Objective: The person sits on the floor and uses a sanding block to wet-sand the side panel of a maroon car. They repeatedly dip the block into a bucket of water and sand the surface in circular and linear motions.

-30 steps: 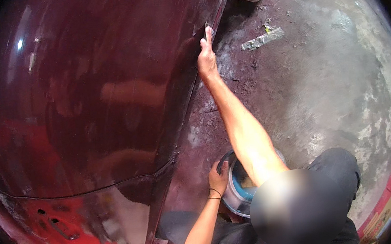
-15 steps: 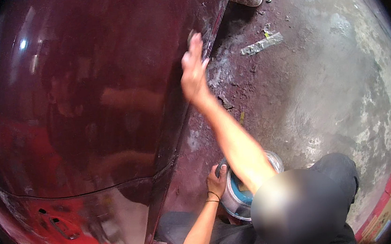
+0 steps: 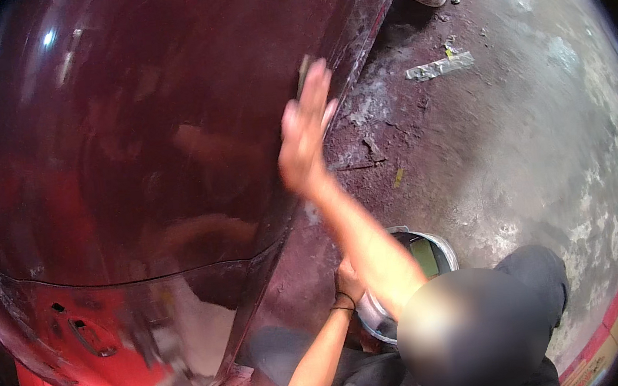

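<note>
The right hand (image 3: pixel 305 140) lies at the lower edge of a glossy maroon car panel (image 3: pixel 188 93), fingers stretched out and thumb set apart; a thin, tan-grey pad (image 3: pixel 304 75) shows beside and just beyond the fingertips, against the panel. The pad's long axis runs nearly along the fingers; its far end points to the top of the picture and leans slightly right, more upright than the panel's slanting lower edge. The right grip is spread flat; blur hides whether the fingers pinch the pad, so I cannot tell.

The left hand (image 3: pixel 350 280), with 1 dark band (image 3: pixel 343 300) at its wrist, is at the near-left side of a round bucket (image 3: pixel 447 251); the right forearm partly covers it, so I cannot tell whether its grip is wide or narrow, or what it holds. Inside the bucket is a yellow-green rectangular piece (image 3: pixel 424 256).

The panel's long seam (image 3: pixel 139 281) crosses left to right, with 2 openings below it; on the stained floor (image 3: pixel 520 143), right of the panel, lie a silver tape strip (image 3: pixel 440 66) and a small yellow scrap (image 3: pixel 399 177); cardboard (image 3: pixel 611 333) stands at the lower right.
</note>
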The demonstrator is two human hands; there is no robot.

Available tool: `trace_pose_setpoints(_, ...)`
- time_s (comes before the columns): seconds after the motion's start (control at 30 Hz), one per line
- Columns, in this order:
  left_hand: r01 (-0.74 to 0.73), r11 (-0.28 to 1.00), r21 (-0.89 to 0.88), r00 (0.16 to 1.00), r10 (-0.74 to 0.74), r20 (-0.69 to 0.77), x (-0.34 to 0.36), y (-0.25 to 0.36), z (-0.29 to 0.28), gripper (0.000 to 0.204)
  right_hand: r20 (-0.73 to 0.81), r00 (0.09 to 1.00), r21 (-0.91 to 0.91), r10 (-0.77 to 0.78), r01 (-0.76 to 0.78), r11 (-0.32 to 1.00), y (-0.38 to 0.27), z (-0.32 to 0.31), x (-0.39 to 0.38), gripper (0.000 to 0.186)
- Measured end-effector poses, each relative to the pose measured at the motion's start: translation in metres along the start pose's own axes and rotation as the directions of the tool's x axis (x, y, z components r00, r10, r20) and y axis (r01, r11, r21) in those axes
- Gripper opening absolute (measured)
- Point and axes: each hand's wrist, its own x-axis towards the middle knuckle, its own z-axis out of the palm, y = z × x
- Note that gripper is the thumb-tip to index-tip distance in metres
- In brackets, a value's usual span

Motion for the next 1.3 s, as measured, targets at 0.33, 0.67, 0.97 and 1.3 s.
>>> trace_pose_setpoints(0.33, -0.075, 0.997, 0.014, 0.994, 0.074, 0.076, 0.012, -0.021, 0.004, 0.046, -0.014, 0.998, 0.009, 0.06, -0.06, 0.998, 0.019, -0.022, 0.053, 0.066)
trace_pose_setpoints(0.67, -0.053, 0.997, 0.056, 0.996, 0.056, -0.066, -0.002, -0.025, 0.007, 0.054, 0.203, 0.961, 0.173, 0.186, -0.222, 0.96, -0.008, -0.011, -0.105, 0.07)
trace_pose_setpoints(0.97, -0.211, 0.977, 0.021, 0.973, 0.212, -0.09, -0.003, -0.018, 0.006, 0.056, 0.18, 0.943, 0.19, 0.281, -0.314, 0.93, 0.007, -0.017, -0.102, 0.07)
trace_pose_setpoints(1.3, -0.104, 0.994, 0.033, 0.995, 0.103, 0.018, 0.007, -0.008, 0.003, 0.043, 0.109, 0.945, 0.101, 0.307, -0.318, 0.943, 0.064, -0.045, 0.016, 0.066)
